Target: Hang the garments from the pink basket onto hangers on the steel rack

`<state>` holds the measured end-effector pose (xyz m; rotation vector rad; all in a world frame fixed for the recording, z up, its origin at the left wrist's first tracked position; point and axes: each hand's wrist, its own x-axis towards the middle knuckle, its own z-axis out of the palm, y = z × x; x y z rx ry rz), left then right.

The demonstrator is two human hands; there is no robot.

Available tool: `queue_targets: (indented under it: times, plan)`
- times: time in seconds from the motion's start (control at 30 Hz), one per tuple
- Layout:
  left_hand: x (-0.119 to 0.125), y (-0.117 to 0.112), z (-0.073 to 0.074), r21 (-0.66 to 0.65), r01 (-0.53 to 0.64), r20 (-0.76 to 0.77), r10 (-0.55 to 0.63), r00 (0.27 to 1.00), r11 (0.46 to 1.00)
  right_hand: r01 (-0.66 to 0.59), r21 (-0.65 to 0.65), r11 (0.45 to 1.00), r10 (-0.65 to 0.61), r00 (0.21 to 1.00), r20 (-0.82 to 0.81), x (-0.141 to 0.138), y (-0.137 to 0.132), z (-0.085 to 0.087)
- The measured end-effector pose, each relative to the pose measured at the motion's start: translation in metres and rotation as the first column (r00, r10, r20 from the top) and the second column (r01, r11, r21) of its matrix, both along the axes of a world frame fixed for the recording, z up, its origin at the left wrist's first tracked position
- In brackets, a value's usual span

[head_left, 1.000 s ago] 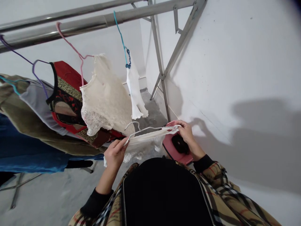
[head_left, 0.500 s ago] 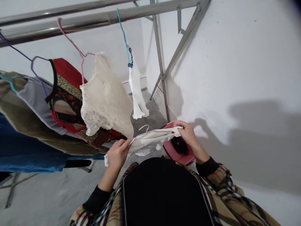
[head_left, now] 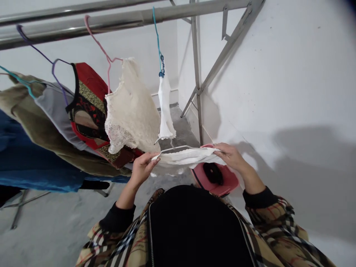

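- A white garment is stretched between the two hands and gathered into a narrow band, with a pale wire hanger showing along its upper edge.
- In the head view, the left hand is closed in a firm pinch on the garment's left end, beside the hanger's tip.
- The right hand is closed over the garment's right end, with the fingers curled around the cloth.
- A pink plastic object with a black oval part is seen just below the right hand; whether they touch cannot be told.
- Beyond the left hand, a cream lace top is hung from a pink hanger on a steel rail.
- A narrow white garment is hung from a blue hanger, ahead of the hands.
- Further left of the left hand, a red and black garment, an olive garment and a blue garment are hung close together.
- A white wall is seen to the right of the right hand, and a concrete floor below the left hand.
- Behind the hands, plaid sleeves with black cuffs and a black zipped front are worn by the person.
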<state>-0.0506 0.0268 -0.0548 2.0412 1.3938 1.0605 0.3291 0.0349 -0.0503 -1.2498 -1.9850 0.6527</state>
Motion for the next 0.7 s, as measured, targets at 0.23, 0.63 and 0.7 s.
queue_targets:
  times: [0.23,0.63,0.7]
  plan:
    - [-0.016,0.004,0.001,-0.08,0.043,-0.081,-0.049,0.996,0.996,0.245,0.02,0.969,-0.242,0.966,-0.085,0.027,-0.02,0.027]
    - [-0.023,0.004,-0.008,-0.044,-0.405,0.069,0.407,0.911,0.913,0.386,0.003,0.923,-0.384,0.918,0.096,0.078,-0.038,0.031]
    - [-0.023,0.004,-0.012,-0.018,-0.449,0.093,0.448,0.889,0.893,0.429,0.034,0.903,-0.43,0.897,0.103,0.085,-0.041,0.034]
